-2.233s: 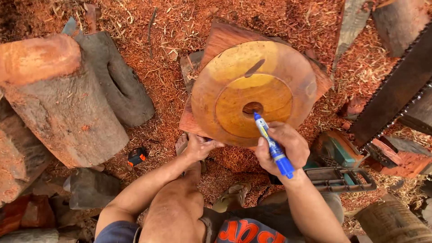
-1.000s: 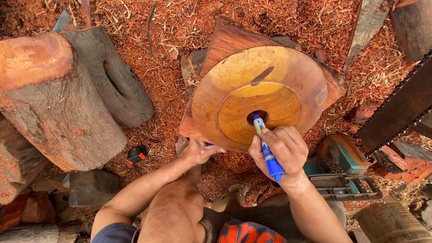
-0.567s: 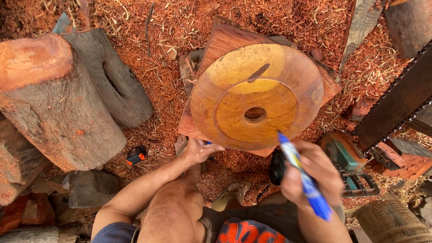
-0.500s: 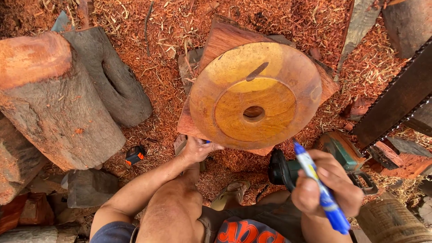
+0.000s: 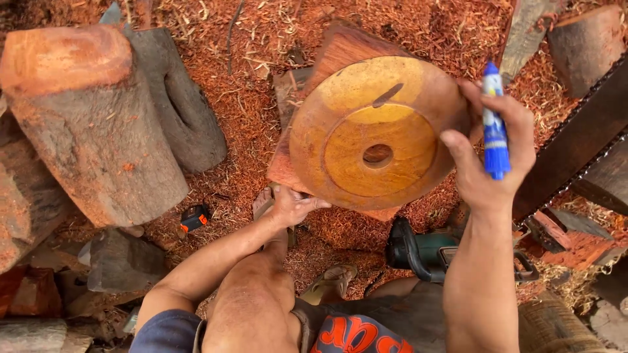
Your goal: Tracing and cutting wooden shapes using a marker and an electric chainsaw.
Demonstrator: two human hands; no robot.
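Note:
A round wooden disc with a small centre hole and a drawn inner circle stands tilted against a reddish wood slab. My left hand presses on the disc's lower left edge. My right hand touches the disc's right rim and holds a blue marker upright between its fingers. My bare knee is below, between the two arms.
A large log and a grey hollowed block stand at left. A chainsaw body lies under my right arm, its bar running up to the right. A small black-orange tape measure lies on red sawdust.
My right hand drew with the marker at the centre hole, pulled down and away, then rose to the disc's right rim. The left hand stayed at the lower edge.

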